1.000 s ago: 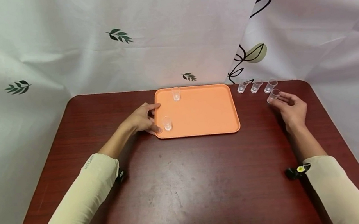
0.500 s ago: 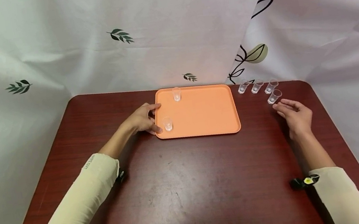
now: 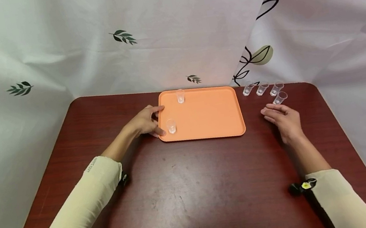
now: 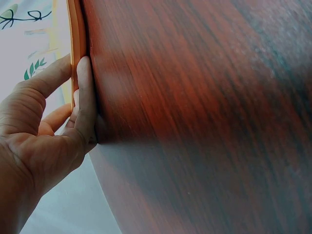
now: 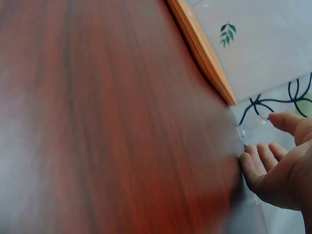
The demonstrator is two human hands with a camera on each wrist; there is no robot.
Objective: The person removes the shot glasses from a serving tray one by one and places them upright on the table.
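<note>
An orange tray [image 3: 205,114] lies near the table's back edge, bearing two clear cups, one at the back left [image 3: 180,96] and one at the front left [image 3: 171,126]. My left hand [image 3: 143,122] grips the tray's left edge, thumb and fingers spread along it; the left wrist view shows the hand [image 4: 53,131] at the rim [image 4: 78,39]. Right of the tray, several clear cups [image 3: 262,88] stand on the table. My right hand [image 3: 287,121], holding nothing, hovers just in front of the nearest cup [image 3: 279,98], its fingers loosely extended, as in the right wrist view [image 5: 282,165].
The dark red table [image 3: 196,192] extends in front of the tray. Behind it and at both sides hangs a pale cloth [image 3: 162,32] with leaf prints. The tray's rim [image 5: 209,58] also shows in the right wrist view.
My right hand has let go of the nearest right-hand cup, drawn back from it and then moved left. My left hand and the tray have hardly moved.
</note>
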